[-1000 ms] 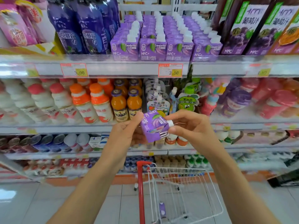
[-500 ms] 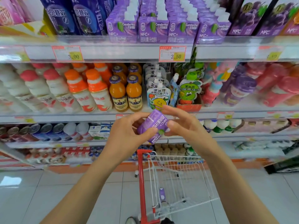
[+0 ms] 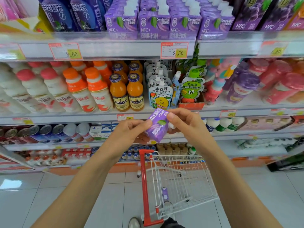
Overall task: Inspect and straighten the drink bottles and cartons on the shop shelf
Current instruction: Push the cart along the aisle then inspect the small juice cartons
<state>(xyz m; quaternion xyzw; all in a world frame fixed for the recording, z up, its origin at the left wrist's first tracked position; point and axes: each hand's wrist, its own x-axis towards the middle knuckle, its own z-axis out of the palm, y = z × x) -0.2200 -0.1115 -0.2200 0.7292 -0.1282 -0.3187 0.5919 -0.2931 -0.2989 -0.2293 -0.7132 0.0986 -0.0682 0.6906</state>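
**Carton in hand for inspection, reshelving to come**

Both hands are pinching one small purple cardboard juice carton [image 3: 157, 129], tilted in mid-air. The left hand [image 3: 130, 135] is gripping its lower end at 7 o'clock, and the right hand [image 3: 185, 127] is curling round the capped end at 2 o'clock. Inspection seems to be underway. Next likely comes lifting it toward 12 o'clock, over the grey shelf front rail [image 3: 115, 50], into the matching purple carton row [image 3: 154, 25]. A red-handled wire trolley [image 3: 181, 178] is sitting at 6 o'clock, leaving open air above.
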